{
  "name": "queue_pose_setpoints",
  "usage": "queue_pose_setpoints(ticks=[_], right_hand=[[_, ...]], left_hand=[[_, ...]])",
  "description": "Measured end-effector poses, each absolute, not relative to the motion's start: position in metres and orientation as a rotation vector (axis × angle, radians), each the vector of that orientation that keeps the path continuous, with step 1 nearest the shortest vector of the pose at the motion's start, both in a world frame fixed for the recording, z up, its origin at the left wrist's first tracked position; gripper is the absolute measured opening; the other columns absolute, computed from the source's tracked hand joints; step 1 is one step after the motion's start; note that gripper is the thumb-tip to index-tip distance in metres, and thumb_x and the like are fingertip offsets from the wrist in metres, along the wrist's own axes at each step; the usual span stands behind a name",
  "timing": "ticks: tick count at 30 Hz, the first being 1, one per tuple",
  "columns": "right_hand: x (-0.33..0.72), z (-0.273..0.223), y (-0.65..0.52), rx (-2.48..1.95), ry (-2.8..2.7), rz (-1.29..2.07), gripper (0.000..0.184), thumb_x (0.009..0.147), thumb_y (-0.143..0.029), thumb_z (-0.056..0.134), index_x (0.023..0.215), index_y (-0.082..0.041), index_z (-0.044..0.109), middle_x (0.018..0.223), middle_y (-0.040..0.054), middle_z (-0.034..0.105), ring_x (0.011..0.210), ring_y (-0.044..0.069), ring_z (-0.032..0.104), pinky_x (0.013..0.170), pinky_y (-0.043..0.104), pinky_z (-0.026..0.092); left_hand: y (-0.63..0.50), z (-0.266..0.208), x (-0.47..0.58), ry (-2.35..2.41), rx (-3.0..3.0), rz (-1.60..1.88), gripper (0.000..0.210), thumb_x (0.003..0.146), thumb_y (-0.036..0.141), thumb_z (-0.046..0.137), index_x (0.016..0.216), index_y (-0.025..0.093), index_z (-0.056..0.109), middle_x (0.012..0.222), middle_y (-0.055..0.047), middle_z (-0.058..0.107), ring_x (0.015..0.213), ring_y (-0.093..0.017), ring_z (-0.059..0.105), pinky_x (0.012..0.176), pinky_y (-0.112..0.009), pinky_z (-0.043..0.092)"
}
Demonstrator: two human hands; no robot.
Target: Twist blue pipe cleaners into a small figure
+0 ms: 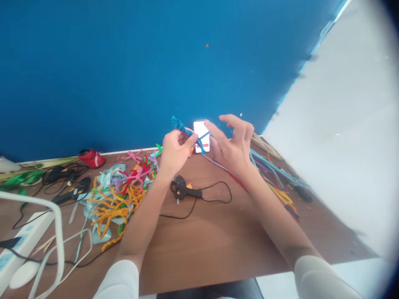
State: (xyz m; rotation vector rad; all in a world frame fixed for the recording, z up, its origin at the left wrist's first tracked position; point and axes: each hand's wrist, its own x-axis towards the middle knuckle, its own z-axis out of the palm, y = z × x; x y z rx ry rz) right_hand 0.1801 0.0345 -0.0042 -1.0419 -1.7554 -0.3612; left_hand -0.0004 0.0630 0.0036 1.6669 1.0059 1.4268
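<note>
Blue wall [140,74] rose behind a brown table [199,245], with a paler wall [339,133] off to the right. Seen from the head camera, the person's left hand [176,151] had its thumb and fingers clamped on a blue twisted fuzzy piece [180,124], held above the table's far part, tilted, with one end pointing up and leftward. A thin blue strand [204,135] stuck out from it toward the right hand [235,149], whose fingers were spread apart; whether one of them touched the strand could not be told. Behind the hands stood a phone [198,128] with a lit screen. Below, between the forearms, lay a black glue gun [183,189] with its cord. Orange fuzzy stems [115,214] and pale blue ribbon [101,236] were heaped on the left, near a white power strip [31,232]. Coloured stems [282,194] lay on the right.
</note>
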Motion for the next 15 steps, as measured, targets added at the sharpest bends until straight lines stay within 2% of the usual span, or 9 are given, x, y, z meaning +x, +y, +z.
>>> queue_pose_setpoints(ticks=[2, 5, 10, 13, 15], right_hand=[[0.184, -0.004, 0.034, -1.012, -1.910, -0.506, 0.029, 0.094, -0.025, 0.064, 0.122, -0.032, 0.066, 0.125, 0.0106, 0.061, 0.118, 0.032, 0.050, 0.097, 0.048, 0.036], [0.188, -0.005, 0.036, -0.952, -2.045, -0.602, 0.023, 0.095, -0.022, 0.063, 0.116, -0.032, 0.066, 0.116, 0.0058, 0.067, 0.113, 0.028, 0.051, 0.096, 0.046, 0.032], [0.182, -0.006, 0.041, -0.967, -2.043, -0.662, 0.011, 0.100, -0.024, 0.054, 0.100, -0.026, 0.065, 0.092, 0.0050, 0.068, 0.090, 0.023, 0.050, 0.080, 0.040, 0.031], [0.173, -0.007, 0.042, -1.055, -1.960, -0.543, 0.022, 0.101, -0.027, 0.050, 0.080, -0.022, 0.058, 0.078, 0.0065, 0.061, 0.080, 0.022, 0.046, 0.071, 0.038, 0.028], [0.169, -0.007, 0.042, -1.109, -1.868, -0.263, 0.027, 0.098, -0.027, 0.050, 0.072, -0.021, 0.050, 0.072, 0.0052, 0.055, 0.075, 0.021, 0.044, 0.068, 0.037, 0.028]], left_hand=[[0.064, 0.002, 0.000, 0.998, 1.665, 1.410, 0.029, 0.082, 0.039, 0.075, 0.093, 0.014, 0.068, 0.081, -0.007, 0.074, 0.073, -0.018, 0.070, 0.069, -0.029, 0.058], [0.064, 0.002, 0.000, 0.974, 1.670, 1.395, 0.027, 0.083, 0.038, 0.074, 0.093, 0.014, 0.068, 0.080, -0.006, 0.073, 0.071, -0.017, 0.069, 0.067, -0.028, 0.057], [0.064, 0.003, 0.000, 0.942, 1.732, 1.357, 0.021, 0.084, 0.035, 0.072, 0.090, 0.015, 0.066, 0.082, -0.005, 0.073, 0.074, -0.017, 0.069, 0.070, -0.028, 0.056], [0.063, 0.004, 0.001, 0.964, 1.882, 1.391, 0.011, 0.087, 0.028, 0.067, 0.089, 0.018, 0.066, 0.087, -0.005, 0.073, 0.077, -0.017, 0.068, 0.076, -0.030, 0.055], [0.060, 0.004, 0.003, 1.030, 2.049, 1.421, 0.005, 0.089, 0.024, 0.064, 0.088, 0.020, 0.067, 0.091, -0.004, 0.074, 0.081, -0.017, 0.068, 0.081, -0.031, 0.053]])
